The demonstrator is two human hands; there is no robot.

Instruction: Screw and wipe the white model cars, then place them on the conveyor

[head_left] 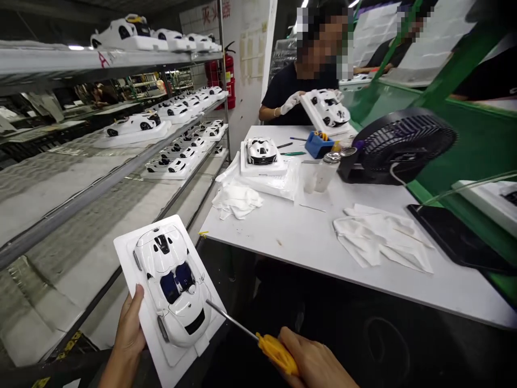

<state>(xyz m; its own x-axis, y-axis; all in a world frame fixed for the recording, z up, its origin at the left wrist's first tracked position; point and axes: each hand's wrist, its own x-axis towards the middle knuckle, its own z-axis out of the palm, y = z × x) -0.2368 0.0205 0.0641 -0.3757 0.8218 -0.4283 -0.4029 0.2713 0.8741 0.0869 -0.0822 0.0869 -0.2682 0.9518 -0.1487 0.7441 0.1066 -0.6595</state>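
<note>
My left hand (130, 326) grips the left edge of a white foam tray (126, 249), held tilted off the front of the table. On the tray lies a white model car (189, 315) with an open top, dark blue seats and black vents. My right hand (313, 355) is closed around the yellow handle of a screwdriver (277, 353). The screwdriver's metal shaft points up and left, its tip at the car's side near the windscreen; whether it touches cannot be told. The fingertips of my left hand under the tray are hidden.
Metal shelves (100, 196) on the left bear several white model cars. The white table (278, 231) carries another car (262, 151), cloths (238, 200), a blue holder (319, 144), a clear cup (319, 178) and a black fan (404, 140). Across it, a gloved person (283, 91) holds a car on foam.
</note>
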